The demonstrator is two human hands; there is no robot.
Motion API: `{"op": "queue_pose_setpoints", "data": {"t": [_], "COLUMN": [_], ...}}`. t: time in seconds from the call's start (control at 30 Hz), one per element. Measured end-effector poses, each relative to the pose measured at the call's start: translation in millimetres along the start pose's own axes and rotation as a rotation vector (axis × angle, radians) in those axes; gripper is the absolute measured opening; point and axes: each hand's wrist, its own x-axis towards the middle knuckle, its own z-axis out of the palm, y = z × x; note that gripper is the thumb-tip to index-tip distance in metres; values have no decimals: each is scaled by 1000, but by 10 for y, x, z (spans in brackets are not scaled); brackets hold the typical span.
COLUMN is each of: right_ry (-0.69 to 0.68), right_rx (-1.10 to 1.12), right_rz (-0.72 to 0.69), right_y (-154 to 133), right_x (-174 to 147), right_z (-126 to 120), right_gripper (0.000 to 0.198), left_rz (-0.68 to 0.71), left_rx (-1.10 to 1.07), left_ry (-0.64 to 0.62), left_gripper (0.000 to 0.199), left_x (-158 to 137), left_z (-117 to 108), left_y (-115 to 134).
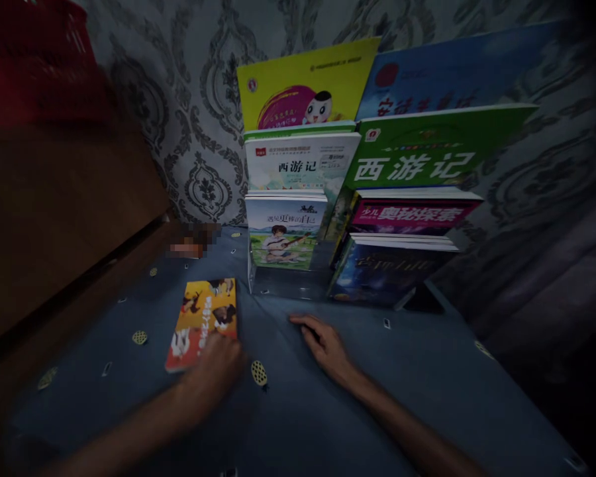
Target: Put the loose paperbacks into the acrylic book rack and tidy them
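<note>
A small book (201,318) with a yellow and orange cover lies on the blue patterned cloth at the left. My left hand (221,364) is over its lower right corner, slightly blurred, with fingers curled at the book's edge; the fingertips are hidden. My right hand (325,344) rests on the cloth to the right, holding nothing, its index finger stretched out and the other fingers loosely bent. Just beyond it stands a clear tiered rack (288,283). Upright in its left column is a book with a guitar player on the cover (285,232).
More books fill the rack, among them a green book (437,149), a pink-titled book (412,212) and a dark blue book (387,271). Patterned wallpaper (203,132) is behind. A brown wooden panel (64,218) and a red bag-like item (40,63) bound the left side.
</note>
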Motion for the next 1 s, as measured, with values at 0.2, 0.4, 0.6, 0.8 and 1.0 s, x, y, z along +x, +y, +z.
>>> {"op": "queue_pose_setpoints", "data": {"t": [0.2, 0.4, 0.6, 0.8, 1.0], "right_ry": [-5, 1, 1, 20, 40], "right_rx": [-11, -26, -32, -45, -7], "right_rz": [-8, -30, -58, -60, -29], "right_y": [21, 34, 22, 78, 105], "right_x": [-9, -6, -6, -22, -25], "right_z": [6, 25, 19, 51, 80], "right_gripper": [36, 35, 35, 34, 32], "left_rz": [203, 215, 92, -260, -514], "left_rx": [40, -85, 10, 233, 228], "left_ry": [-51, 40, 151, 3, -146], "left_gripper": [16, 44, 59, 65, 58], "left_x": [189, 436, 447, 334, 128], "left_z": [-270, -384, -191, -294, -333], "left_y": [359, -487, -819, -607, -293]}}
